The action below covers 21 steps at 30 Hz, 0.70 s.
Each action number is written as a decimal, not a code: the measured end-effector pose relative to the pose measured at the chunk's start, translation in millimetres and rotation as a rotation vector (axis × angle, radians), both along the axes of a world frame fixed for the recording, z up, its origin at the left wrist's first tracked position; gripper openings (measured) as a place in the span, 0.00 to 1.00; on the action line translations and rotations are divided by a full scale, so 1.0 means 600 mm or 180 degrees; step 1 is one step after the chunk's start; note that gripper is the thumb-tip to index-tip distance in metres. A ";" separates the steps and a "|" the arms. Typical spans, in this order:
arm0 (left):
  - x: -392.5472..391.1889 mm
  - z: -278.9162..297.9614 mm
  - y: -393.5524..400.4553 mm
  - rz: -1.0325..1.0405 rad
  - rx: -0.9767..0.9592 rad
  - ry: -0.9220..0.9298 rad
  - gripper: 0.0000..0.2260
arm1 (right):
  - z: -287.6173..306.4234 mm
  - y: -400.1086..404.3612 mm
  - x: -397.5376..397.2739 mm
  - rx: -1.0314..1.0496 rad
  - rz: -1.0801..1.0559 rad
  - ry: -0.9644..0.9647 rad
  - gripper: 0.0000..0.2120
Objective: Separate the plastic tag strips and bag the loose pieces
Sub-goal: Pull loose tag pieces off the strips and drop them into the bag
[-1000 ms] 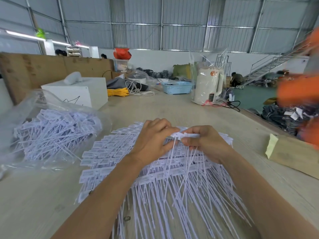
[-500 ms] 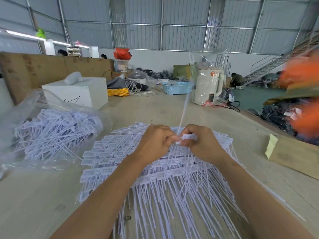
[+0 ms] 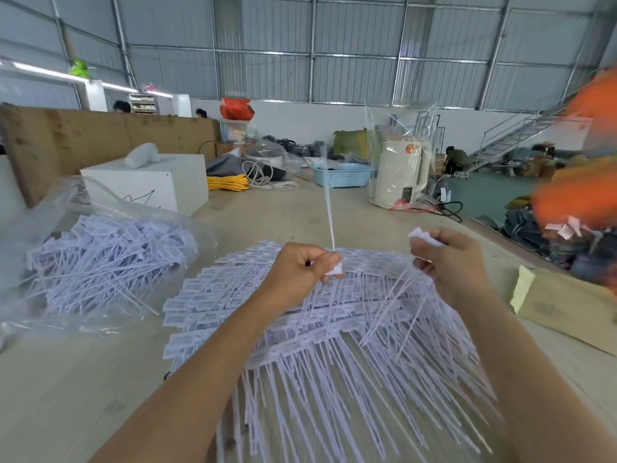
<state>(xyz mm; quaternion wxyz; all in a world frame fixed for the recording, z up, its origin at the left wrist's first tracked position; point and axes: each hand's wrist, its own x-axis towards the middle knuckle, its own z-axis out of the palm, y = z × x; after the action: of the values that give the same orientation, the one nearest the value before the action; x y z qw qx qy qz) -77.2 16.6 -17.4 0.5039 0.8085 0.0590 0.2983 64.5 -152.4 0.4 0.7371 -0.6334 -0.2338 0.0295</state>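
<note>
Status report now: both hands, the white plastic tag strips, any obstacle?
Left hand pinches one separated white plastic tag, tail upward. Right hand grips remaining strip piece. Tag pile underneath; clear plastic bag left of it, nothing between.

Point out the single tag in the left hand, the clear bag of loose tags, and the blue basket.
single tag [image 3: 330, 215], head view, on its thin upright tail above the left hand [image 3: 302, 270].
clear bag [image 3: 40, 208], head view, on its plastic wall.
blue basket [image 3: 344, 178], head view, on its front wall.
</note>
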 end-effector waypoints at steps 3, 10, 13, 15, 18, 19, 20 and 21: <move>0.002 -0.006 0.000 -0.0046 -0.0166 0.0272 0.12 | 0.008 0.005 -0.014 -0.0083 0.0497 0.0030 0.07; -0.001 -0.004 0.003 -0.0224 -0.0708 -0.0005 0.14 | 0.040 -0.006 -0.048 0.0922 0.1204 -0.0242 0.05; -0.004 0.007 0.000 -0.0353 -0.1021 -0.0363 0.10 | 0.049 -0.015 -0.050 0.1624 0.1659 -0.0092 0.05; -0.006 0.015 -0.004 -0.0554 -0.1289 -0.0550 0.14 | 0.051 -0.014 -0.056 0.1487 0.1957 -0.0112 0.05; -0.008 0.024 -0.014 -0.0793 -0.1349 -0.0742 0.16 | 0.040 -0.001 -0.066 0.0524 0.1611 -0.0583 0.05; -0.008 0.027 -0.019 -0.0791 -0.1284 -0.0798 0.13 | 0.035 0.007 -0.072 0.0298 0.1518 -0.0785 0.04; -0.008 0.030 -0.024 -0.0742 -0.1172 -0.0836 0.08 | 0.031 0.015 -0.078 0.0207 0.1509 -0.0935 0.05; -0.008 0.032 -0.030 -0.0622 -0.1009 -0.0858 0.05 | 0.028 0.020 -0.083 0.0225 0.1533 -0.0999 0.05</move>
<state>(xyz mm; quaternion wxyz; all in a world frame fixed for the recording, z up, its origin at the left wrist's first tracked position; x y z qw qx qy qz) -81.8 -1.6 2.1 0.6544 0.6740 -0.0413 0.3404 15.0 -140.2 17.4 0.6852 -0.5304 -0.4896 0.0971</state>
